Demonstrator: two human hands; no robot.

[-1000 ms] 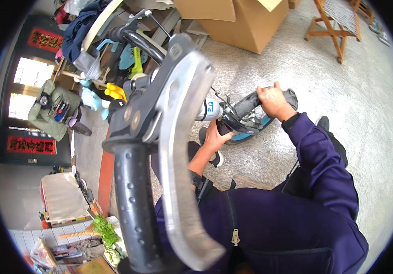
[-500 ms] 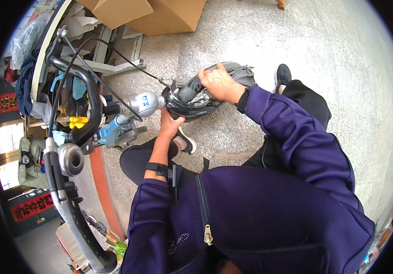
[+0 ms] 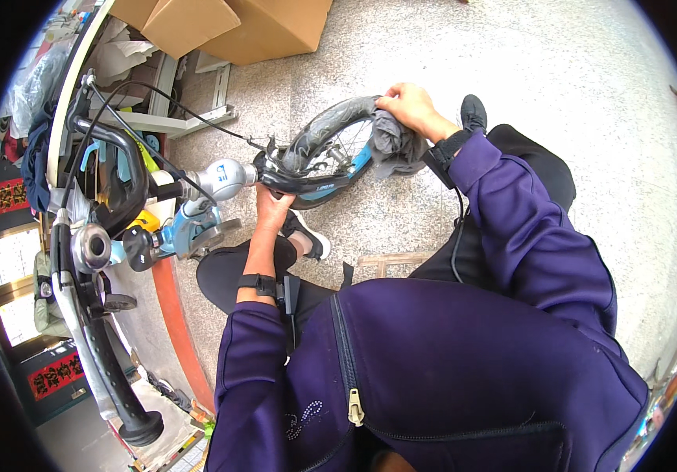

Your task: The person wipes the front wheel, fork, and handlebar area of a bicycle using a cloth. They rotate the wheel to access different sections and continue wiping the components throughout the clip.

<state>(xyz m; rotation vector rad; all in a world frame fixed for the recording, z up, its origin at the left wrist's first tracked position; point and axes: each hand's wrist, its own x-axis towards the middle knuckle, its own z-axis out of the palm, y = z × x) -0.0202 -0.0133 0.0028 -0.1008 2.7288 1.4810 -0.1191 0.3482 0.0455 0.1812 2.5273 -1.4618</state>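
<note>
A small blue and silver bicycle leans over at the left, its front wheel (image 3: 315,135) pointing toward the middle. My right hand (image 3: 409,108) pinches a crumpled grey cloth (image 3: 396,145) against the far end of the tyre. Below the silver head tube (image 3: 230,179), my left hand (image 3: 272,206) grips the black and blue fork (image 3: 319,187) from the near side. Its fingers are partly hidden under the fork. The black handlebar (image 3: 135,149) and its cables arch over the left side.
An open cardboard box (image 3: 263,31) stands at the far edge, beside a pale metal frame (image 3: 197,118). Cluttered shelving with bags fills the left. An orange-red strip (image 3: 177,322) crosses the floor. A low wooden piece (image 3: 378,259) lies between my legs.
My right hand has slid outward along the tyre with the cloth, uncovering the spokes and blue fork side. The bicycle sits slightly further left in view. My left hand keeps its hold.
</note>
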